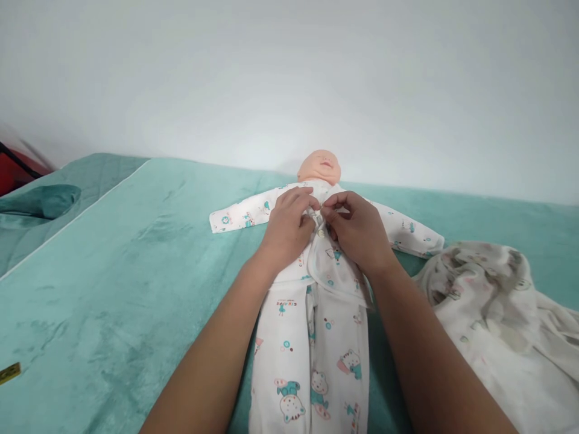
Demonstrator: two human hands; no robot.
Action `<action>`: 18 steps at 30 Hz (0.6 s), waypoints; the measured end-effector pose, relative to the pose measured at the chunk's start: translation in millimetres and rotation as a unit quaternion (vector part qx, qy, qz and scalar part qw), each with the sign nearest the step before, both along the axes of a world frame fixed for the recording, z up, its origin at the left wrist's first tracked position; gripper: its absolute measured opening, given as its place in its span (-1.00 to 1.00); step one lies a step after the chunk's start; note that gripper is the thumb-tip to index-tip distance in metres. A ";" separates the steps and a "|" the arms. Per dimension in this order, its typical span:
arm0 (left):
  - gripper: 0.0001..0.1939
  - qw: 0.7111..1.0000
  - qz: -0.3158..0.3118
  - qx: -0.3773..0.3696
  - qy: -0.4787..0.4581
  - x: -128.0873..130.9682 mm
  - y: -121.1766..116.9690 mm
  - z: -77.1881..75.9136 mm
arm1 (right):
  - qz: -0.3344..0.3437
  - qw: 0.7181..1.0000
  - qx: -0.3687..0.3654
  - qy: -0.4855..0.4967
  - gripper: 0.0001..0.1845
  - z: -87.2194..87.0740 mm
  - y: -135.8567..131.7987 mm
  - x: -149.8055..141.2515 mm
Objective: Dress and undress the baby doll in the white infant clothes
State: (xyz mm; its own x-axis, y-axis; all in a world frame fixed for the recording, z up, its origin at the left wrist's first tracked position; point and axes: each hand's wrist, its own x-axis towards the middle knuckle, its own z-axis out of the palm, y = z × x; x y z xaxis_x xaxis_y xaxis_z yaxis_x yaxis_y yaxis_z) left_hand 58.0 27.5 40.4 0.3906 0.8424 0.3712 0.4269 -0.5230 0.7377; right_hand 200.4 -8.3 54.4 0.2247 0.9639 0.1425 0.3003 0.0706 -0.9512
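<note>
A baby doll (320, 167) lies on its back, dressed in a white printed jacket (333, 256) and matching white trousers (289, 349). Both jacket sleeves stretch out to the sides. My left hand (292, 226) pinches the jacket's front edge just below the neck, its fingers curled. Close against it, my right hand (355, 226) pinches the other front edge between thumb and forefinger. A small round snap shows on the jacket front just under my fingertips. The exact spot where the fingertips meet is partly covered by my fingers.
A teal velvety cover (113, 289) spreads under the doll, up to a white wall (289, 78). Crumpled printed baby clothing (493, 325) lies at the right. A small yellow-and-black piece (9, 373) sits at the left edge. Something red (15, 172) stands at the far left.
</note>
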 end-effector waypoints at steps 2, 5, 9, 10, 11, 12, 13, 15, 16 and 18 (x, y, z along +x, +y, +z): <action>-0.69 1.000 -0.003 -0.007 -0.006 0.0 0.2 0.3 | -0.009 1.000 0.000 0.001 -0.87 -0.6 0.5 0.2; -0.71 1.000 -0.007 -0.010 -0.018 -0.4 0.5 0.2 | -0.017 1.000 0.003 0.001 -0.90 -1.4 1.1 0.6; -0.72 1.000 -0.005 -0.012 -0.025 -0.8 0.1 1.4 | -0.020 1.000 0.010 0.004 -0.91 -1.9 1.0 0.2; -0.72 1.000 -0.005 -0.014 -0.025 -1.0 -0.1 2.0 | -0.021 1.000 0.010 0.004 -0.91 -2.3 0.9 -0.2; -0.73 1.000 -0.008 -0.015 -0.024 -1.1 -0.4 2.6 | -0.026 1.000 0.009 0.003 -0.91 -2.9 0.9 -0.8; -0.74 1.000 -0.010 -0.015 -0.022 -1.1 -0.6 3.1 | -0.034 0.999 0.009 0.000 -0.91 -3.7 1.0 -1.4; -0.75 1.000 -0.012 -0.013 -0.022 -1.1 -0.7 3.5 | -0.045 0.999 0.012 -0.004 -0.90 -4.8 1.1 -2.1; -0.76 1.000 -0.016 -0.009 -0.022 -0.8 -0.5 3.4 | -0.065 0.998 0.024 -0.009 -0.89 -7.5 1.5 -3.4; -0.76 1.000 -0.014 -0.009 -0.026 -0.5 -0.1 2.9 | -0.071 0.997 0.031 -0.007 -0.88 -8.8 1.7 -3.9; -0.77 0.999 -0.004 -0.015 -0.041 0.2 1.0 1.5 | -0.073 0.997 0.034 0.004 -0.87 -10.9 2.0 -4.3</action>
State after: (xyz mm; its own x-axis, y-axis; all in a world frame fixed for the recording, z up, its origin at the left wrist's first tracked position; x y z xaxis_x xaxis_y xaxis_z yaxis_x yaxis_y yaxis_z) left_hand 58.2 28.5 42.0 0.3663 0.8508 0.3768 0.3609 -0.5031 0.7852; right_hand 196.0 -6.4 43.5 0.3632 0.9093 0.2032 0.3036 0.0906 -0.9485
